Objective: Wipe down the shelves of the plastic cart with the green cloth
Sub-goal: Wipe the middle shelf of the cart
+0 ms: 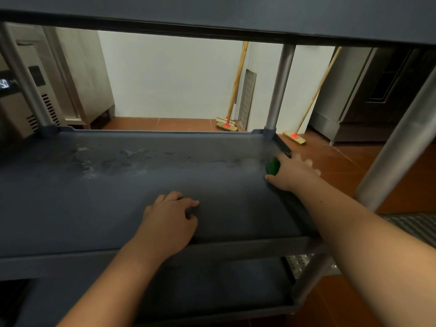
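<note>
Roughly mid-task, we'd say. Our right hand (pixel 292 172) grips the balled green cloth (pixel 273 165) at the right edge of the middle shelf (pixel 141 185) of the plastic cart (pixel 279 90), pressed close to the raised side rim. Our left hand (pixel 169 218) rests on the same shelf near the front, fingers loosely curled, holding nothing. Wet smears and streaks (pixel 132 154) show across the shelf's far half, so we judge wiping here has begun but is not finished. The bottom shelf (pixel 212 279) looks dull and dry, likely still to do. The top shelf (pixel 212 10) shows only its edge from below; its state we cannot tell.
</note>
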Available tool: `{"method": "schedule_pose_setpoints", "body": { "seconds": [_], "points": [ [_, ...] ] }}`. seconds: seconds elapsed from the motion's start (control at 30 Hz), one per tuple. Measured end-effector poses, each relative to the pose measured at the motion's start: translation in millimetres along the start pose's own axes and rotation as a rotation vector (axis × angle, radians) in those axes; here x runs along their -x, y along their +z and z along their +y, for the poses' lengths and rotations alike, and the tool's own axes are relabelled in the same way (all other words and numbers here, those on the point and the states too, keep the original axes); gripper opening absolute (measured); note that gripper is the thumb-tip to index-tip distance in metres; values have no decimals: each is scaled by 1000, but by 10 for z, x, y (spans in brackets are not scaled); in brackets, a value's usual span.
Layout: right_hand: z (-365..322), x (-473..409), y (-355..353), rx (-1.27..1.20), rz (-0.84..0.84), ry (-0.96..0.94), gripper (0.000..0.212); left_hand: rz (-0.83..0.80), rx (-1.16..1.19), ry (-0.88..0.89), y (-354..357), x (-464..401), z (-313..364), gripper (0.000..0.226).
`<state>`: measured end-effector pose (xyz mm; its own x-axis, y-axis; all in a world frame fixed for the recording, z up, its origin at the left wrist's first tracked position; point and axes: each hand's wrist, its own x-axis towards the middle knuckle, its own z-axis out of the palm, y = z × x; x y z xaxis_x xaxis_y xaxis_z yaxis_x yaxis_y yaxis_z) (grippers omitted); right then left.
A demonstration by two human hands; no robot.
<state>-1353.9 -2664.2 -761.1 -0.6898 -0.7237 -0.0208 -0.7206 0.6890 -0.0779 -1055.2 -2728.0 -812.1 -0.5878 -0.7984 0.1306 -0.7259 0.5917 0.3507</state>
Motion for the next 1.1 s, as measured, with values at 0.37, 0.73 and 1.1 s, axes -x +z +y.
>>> {"method": "schedule_pose_setpoints", "body": {
  "seconds": [0.37, 0.73, 1.1],
  "points": [
    [52, -40, 160, -217, 221, 20, 59, 157, 47, 351, 16, -161, 836, 46],
    [-17, -334, -57, -810, 377, 108, 44, 49, 108, 389, 99, -680, 1449, 37],
    [-26, -562, 123, -484, 575, 76, 43, -99, 24, 321, 237, -651, 1145, 38]
  ]
}}
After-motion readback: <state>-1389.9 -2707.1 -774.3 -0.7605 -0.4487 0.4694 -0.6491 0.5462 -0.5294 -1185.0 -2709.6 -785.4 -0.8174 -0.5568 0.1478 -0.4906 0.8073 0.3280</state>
